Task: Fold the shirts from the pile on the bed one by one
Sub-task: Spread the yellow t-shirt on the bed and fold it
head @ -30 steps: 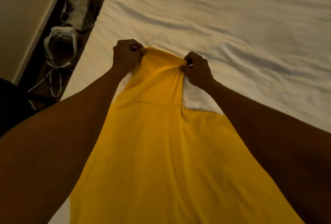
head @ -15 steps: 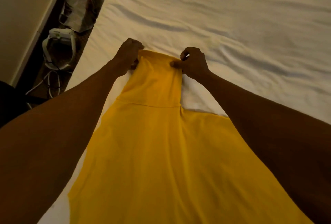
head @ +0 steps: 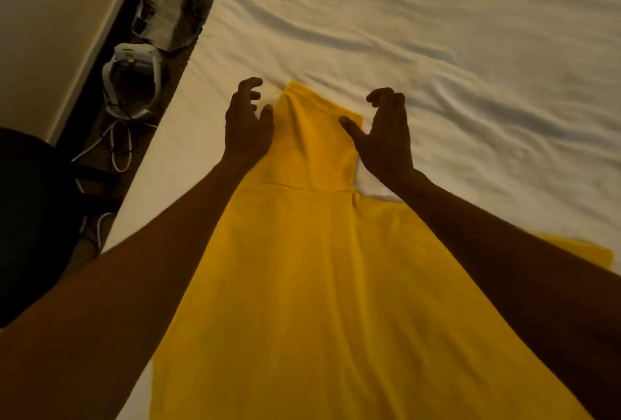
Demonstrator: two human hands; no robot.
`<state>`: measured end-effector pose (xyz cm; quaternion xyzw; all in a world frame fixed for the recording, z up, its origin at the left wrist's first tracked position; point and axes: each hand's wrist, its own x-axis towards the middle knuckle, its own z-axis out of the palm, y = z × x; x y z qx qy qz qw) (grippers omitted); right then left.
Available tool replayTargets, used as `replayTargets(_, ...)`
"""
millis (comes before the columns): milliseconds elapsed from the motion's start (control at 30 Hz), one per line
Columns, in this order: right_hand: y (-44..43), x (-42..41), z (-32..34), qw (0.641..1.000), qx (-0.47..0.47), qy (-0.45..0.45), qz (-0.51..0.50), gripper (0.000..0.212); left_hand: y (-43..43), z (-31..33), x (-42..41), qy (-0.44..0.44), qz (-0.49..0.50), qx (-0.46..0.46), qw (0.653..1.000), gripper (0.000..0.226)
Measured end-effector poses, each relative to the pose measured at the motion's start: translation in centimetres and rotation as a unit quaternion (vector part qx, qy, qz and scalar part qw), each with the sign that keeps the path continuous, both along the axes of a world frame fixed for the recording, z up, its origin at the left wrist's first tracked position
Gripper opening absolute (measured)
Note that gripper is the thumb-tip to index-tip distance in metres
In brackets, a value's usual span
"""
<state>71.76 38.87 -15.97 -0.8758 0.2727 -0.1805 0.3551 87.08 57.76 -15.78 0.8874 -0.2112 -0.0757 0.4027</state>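
In the head view, a yellow shirt (head: 302, 285) lay flat on the white bed (head: 470, 49), wide near the person and narrowing past a seam to a strip that pointed away up the sheet. Both bare arms reached forward over the cloth, one along each side of it.

The left hand (head: 247, 127) sat at the strip's left edge, fingers spread and loosely curled, gripping nothing, its thumb just at the yellow border. The right hand (head: 386, 140) sat at the strip's right edge, also spread wide and empty, its thumb lying across the strip's far right corner. The strip's end lay between the two hands.

On the floor left of the bed lay a white device (head: 132, 83), a white cable (head: 117, 150) and a plastic bag (head: 171, 9).
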Motion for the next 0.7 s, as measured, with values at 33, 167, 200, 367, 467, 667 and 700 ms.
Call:
replayTargets(33,0.9,-0.7,0.1,0.999,-0.025,-0.019,0.023,0.053,1.7,0.0,-1.0,-0.014,0.014,-0.001,1.000,0.040)
replayTargets(167,6.1,-1.2,1.5,0.987,-0.033,-0.031,0.152,0.036,9.9,0.7,-4.2,-0.020,0.064,0.027,0.997,0.030)
replayTargets(200,7.7,-1.0,2.0,0.982,-0.037,-0.021,0.186,0.033,11.9,1.1,-4.8,-0.016,0.075,0.036,0.996,0.029)
replayTargets(367,17.2,1.8,4.5,0.912,-0.085,0.137,0.377,0.046,21.8,3.6,-9.3,0.033,0.175,0.074,0.981,0.031)
replayTargets(467,22.3,3.3,4.7,0.863,-0.169,0.214,0.424,0.063,26.6,4.1,-13.0,0.138,0.206,0.162,0.955,0.041)
replayTargets(667,26.7,4.5,3.5,0.785,-0.301,0.315,0.440,0.039,33.2,3.8,-19.4,0.301,0.147,0.248,0.909,0.063)
replayTargets(700,27.0,4.5,3.5,0.790,-0.290,0.324,0.432,0.035,33.7,3.5,-20.1,0.323,0.116,0.245,0.907,0.061)
